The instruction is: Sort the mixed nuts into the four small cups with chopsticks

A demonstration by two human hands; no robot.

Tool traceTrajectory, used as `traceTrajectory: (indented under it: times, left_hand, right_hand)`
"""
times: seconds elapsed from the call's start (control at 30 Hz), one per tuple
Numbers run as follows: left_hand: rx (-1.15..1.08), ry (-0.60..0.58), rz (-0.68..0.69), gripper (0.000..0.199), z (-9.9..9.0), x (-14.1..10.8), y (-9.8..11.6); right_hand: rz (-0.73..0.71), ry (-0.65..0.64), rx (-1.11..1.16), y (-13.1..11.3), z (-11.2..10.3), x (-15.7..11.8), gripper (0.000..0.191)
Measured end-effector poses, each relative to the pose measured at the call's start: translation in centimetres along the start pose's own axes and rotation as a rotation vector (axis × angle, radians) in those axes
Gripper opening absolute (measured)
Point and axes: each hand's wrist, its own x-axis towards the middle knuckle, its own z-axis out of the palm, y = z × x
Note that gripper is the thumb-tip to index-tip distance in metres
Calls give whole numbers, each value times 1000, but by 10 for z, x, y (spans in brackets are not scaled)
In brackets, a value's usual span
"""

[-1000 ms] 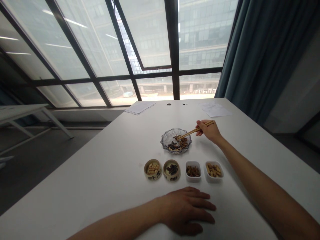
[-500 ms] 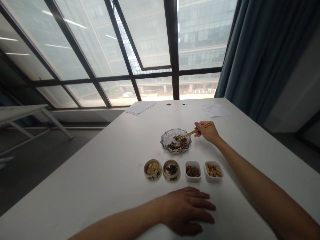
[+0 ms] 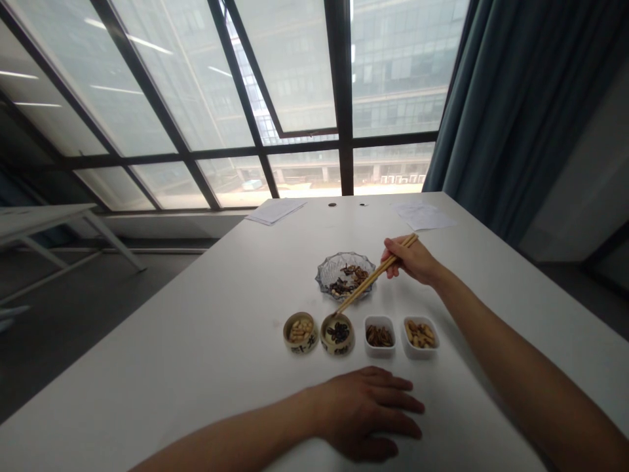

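Note:
My right hand (image 3: 410,257) is closed around a pair of wooden chopsticks (image 3: 368,280). Their tips are at the back rim of a round cream bowl (image 3: 323,341) holding dark seeds (image 3: 339,332); whether something small is pinched there, I cannot tell. Behind it stands a clear scalloped glass bowl (image 3: 322,284) with a mix of dark and pale pieces. Another round bowl (image 3: 286,341) holds shelled peanuts or similar pale pieces. To the right are a white square dish (image 3: 379,352) of brown pieces and one (image 3: 421,354) of tan pieces. My left hand (image 3: 368,414) lies flat, fingers spread, in front of the dishes.
The white table (image 3: 196,354) runs up to the windows. Papers (image 3: 275,211) lie at its far left, and more sheets (image 3: 425,215) at the far right. A blue curtain (image 3: 496,118) hangs at the right; another table (image 3: 44,213) stands at the left.
The chopstick tips have moved out of the glass bowl, toward me and slightly left, to the round bowl of dark seeds. My left hand has stayed in place.

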Motion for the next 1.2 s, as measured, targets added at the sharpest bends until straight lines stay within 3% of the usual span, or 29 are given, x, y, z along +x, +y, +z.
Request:
traceTrajectory:
  times: [0.13, 0.4, 0.67, 0.9, 1.03, 1.2]
  left_hand:
    - [-1, -6, -10, 45, -1, 0, 1]
    - [-4, 7, -6, 45, 2, -1, -1]
    - [11, 2, -1, 46, 2, -1, -1]
    - [43, -3, -9, 46, 6, -2, -1]
    - [42, 7, 42, 37, 8, -1, -3]
    - [25, 34, 89, 27, 8, 3, 1]
  right_hand:
    - [95, -204, -76, 0, 4, -5, 55]
    - [49, -160, -52, 3, -3, -1, 54]
    - [-81, 53, 66, -5, -2, -1, 56]
    - [-175, 285, 23, -5, 7, -1, 56]
    - [-233, 399, -49, -9, 7, -13, 56]
    - [-214, 439, -144, -13, 1, -39, 57]
